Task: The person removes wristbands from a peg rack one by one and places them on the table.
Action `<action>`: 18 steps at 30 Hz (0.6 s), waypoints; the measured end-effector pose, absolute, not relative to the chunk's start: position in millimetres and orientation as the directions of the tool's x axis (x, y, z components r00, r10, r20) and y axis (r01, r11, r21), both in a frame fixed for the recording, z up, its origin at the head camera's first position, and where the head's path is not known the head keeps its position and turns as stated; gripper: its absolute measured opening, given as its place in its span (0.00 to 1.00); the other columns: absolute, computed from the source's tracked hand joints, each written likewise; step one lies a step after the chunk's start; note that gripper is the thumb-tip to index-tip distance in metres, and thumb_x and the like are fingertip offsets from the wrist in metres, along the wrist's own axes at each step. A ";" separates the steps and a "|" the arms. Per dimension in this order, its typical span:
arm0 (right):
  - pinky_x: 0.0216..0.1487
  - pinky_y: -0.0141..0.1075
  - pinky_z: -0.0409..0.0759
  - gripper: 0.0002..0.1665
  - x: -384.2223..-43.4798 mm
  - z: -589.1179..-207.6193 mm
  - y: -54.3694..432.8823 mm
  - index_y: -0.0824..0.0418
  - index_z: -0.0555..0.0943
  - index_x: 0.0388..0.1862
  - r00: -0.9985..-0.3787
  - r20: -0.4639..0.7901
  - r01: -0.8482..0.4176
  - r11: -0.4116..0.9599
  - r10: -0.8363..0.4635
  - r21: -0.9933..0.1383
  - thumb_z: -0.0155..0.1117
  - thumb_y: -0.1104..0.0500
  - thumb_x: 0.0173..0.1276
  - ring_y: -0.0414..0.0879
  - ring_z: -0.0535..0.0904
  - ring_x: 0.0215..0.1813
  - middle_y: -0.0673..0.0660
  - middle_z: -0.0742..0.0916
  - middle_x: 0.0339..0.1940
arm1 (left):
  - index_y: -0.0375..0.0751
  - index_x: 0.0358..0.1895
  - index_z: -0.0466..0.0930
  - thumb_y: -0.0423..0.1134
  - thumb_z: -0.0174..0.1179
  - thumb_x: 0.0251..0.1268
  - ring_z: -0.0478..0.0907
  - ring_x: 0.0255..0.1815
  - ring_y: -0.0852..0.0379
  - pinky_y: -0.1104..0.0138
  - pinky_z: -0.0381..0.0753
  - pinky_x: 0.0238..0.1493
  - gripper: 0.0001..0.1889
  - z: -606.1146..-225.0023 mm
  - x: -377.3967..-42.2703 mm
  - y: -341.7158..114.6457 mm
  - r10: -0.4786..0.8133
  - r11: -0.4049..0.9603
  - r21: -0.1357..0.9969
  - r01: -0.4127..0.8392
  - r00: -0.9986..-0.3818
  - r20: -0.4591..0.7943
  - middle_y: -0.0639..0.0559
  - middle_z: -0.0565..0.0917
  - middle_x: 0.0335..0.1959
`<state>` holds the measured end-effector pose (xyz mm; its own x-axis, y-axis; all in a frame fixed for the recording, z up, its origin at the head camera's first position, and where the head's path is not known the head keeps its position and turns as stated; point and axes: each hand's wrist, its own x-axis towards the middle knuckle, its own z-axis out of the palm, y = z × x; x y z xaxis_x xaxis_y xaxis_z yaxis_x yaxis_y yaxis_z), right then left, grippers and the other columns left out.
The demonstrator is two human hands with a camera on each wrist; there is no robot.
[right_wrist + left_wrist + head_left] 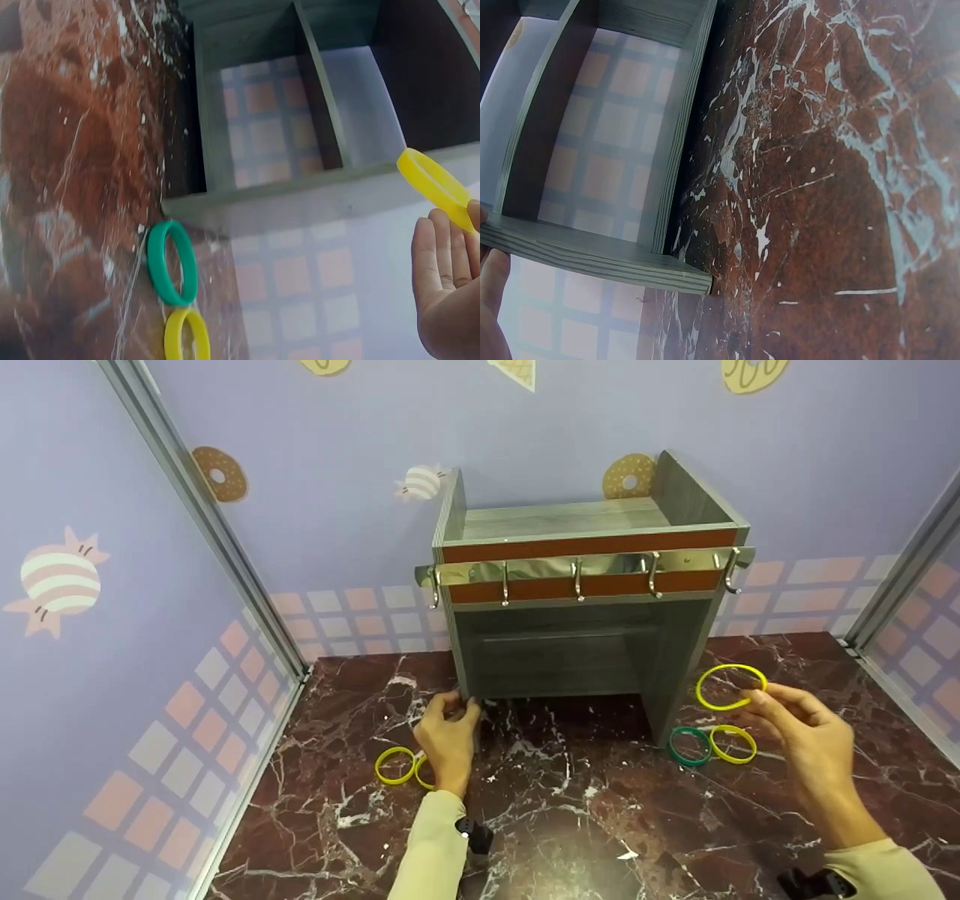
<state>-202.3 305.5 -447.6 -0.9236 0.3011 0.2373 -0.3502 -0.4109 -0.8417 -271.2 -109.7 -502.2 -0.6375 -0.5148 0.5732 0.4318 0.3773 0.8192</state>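
In the head view my right hand (814, 742) pinches a yellow wristband (731, 687) between thumb and fingers, holding it up to the right of a grey wooden shelf (592, 664). The same band (435, 184) shows in the right wrist view. Below it, a green wristband (690, 746) and another yellow wristband (733, 744) lie side by side near the shelf's right leg. My left hand (448, 739) grips the front edge of the shelf's left side panel (592, 259), fingers and thumb on either face. Two more yellow wristbands (395, 766) lie beside that hand, one partly hidden by it.
A metal rail with several hooks (577, 577) runs across the shelf's front, its hooks sticking out forward. The shelf stands on a dark red marbled tabletop (555, 825). Patterned lilac wall panels (337, 510) rise behind it and on both sides.
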 end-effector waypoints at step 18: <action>0.41 0.34 0.90 0.07 -213.7 -495.3 366.4 0.65 0.91 0.41 -0.907 0.043 -0.227 -0.399 0.420 -0.889 0.73 0.73 0.68 0.46 0.92 0.35 0.58 0.93 0.33 | 0.31 0.35 0.88 0.23 0.76 0.51 0.91 0.29 0.46 0.66 0.90 0.31 0.08 -502.2 -270.5 -111.2 -0.505 0.396 0.816 0.422 -0.642 0.577 0.40 0.90 0.31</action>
